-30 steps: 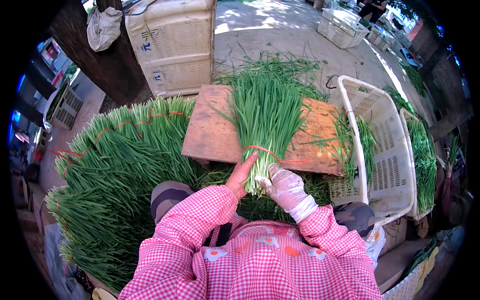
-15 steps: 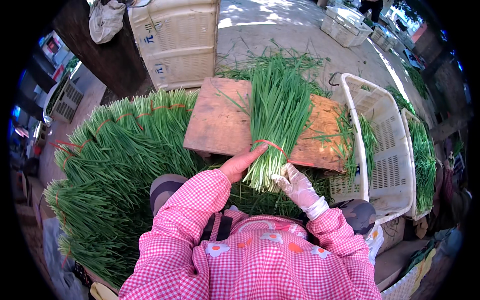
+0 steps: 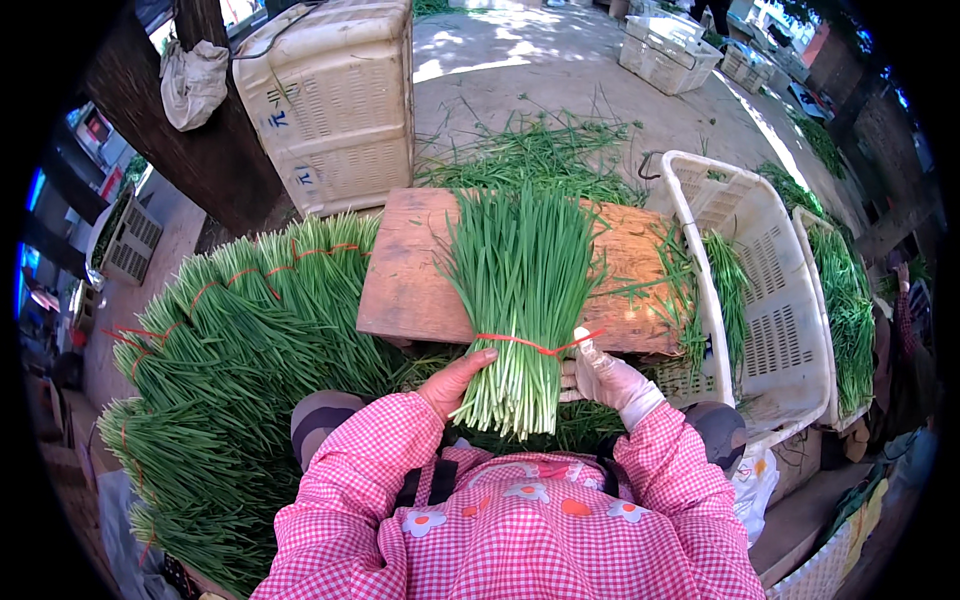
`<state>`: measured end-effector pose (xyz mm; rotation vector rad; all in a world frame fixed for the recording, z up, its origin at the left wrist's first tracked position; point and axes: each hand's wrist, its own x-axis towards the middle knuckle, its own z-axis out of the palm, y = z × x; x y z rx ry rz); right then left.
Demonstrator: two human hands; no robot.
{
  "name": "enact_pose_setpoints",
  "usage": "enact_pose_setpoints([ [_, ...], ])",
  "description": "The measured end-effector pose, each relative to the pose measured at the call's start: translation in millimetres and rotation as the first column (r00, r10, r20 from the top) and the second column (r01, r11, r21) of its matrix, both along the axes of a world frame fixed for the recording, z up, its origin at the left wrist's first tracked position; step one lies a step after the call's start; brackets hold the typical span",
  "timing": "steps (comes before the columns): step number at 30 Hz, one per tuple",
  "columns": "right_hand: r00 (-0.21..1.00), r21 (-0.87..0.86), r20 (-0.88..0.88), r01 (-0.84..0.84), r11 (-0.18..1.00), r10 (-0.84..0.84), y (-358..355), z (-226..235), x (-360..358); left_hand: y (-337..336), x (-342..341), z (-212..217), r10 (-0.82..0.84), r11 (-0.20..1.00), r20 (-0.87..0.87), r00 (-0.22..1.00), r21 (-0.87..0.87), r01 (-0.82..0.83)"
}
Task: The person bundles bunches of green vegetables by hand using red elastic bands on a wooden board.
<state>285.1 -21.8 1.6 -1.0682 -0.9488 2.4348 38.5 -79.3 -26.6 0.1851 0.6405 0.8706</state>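
Note:
A bunch of Chinese chives [image 3: 520,275] lies across a wooden board, leaf tips pointing away and pale stem ends toward me. A red tie [image 3: 520,343] circles it above the stems, its loose end sticking out to the right. My bare left hand [image 3: 456,383] is closed against the bunch's left side, thumb on top near the tie. My right hand [image 3: 608,380], in a thin whitish glove, grips the right side, its thumb up beside the loose tie end. Some fingers of both hands are hidden behind the stems.
The wooden board [image 3: 405,270] stands in front of me. Tied chive bunches [image 3: 240,340] are heaped at left. A white crate [image 3: 775,320] holding some chives stands at right, another [image 3: 335,110] on end behind the board. Loose leaves [image 3: 545,155] litter the ground beyond.
The bunch has come nearer to me and slightly left, with both hands along its sides. The loose tie end now sticks out beside my right thumb.

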Motion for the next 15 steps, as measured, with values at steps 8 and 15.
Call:
enact_pose_setpoints([
  [8,0.841,-0.016,-0.356,0.429,0.903,-0.407,0.0,7.5,-25.6,-12.1,-5.7,11.5,-0.067,0.926,-0.296,0.953,0.337,0.169],
  [15,0.913,0.481,-0.344,0.372,0.794,-0.22,8.3,95.9,-54.2,39.3,-16.7,102.8,0.53,0.604,-0.427,0.733,0.797,0.028],
])
